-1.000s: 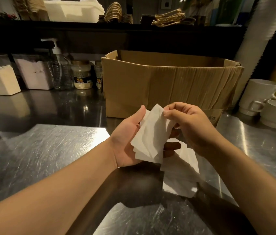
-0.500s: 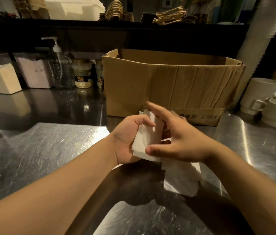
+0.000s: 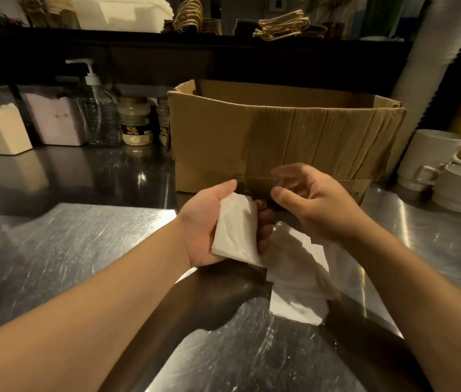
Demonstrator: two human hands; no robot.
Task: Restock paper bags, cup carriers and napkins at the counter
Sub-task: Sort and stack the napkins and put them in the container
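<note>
Forearms enter from the bottom edge & meet over the steel counter [image 3: 62,250]. Nearest to us, loose white napkins [image 3: 294,281] lie flat on the counter, under & just behind our right wrist. Our left hand [image 3: 209,224] grips a folded napkin stack [image 3: 236,230]: palm up, thumb along the top edge, fingertips curled round the right side. Our right hand [image 3: 317,205] hovers just right of the stack, apart from it, above the loose napkins; fingers loosely curled & motion-blurred, holding nothing. Behind both hands, an open cardboard box [image 3: 283,137], creased front wall facing us; contents hidden. Right of the box: white mugs [image 3: 436,165], stacked. Left of it, along the back: 2 jars [image 3: 136,123], a clear pump bottle [image 3: 96,108], 2 tubs of powder [image 3: 25,123]. Farthest, on the dark shelf: a white napkin pile [image 3: 121,12] & twine-handled brown items [image 3: 283,26], type unclear.
</note>
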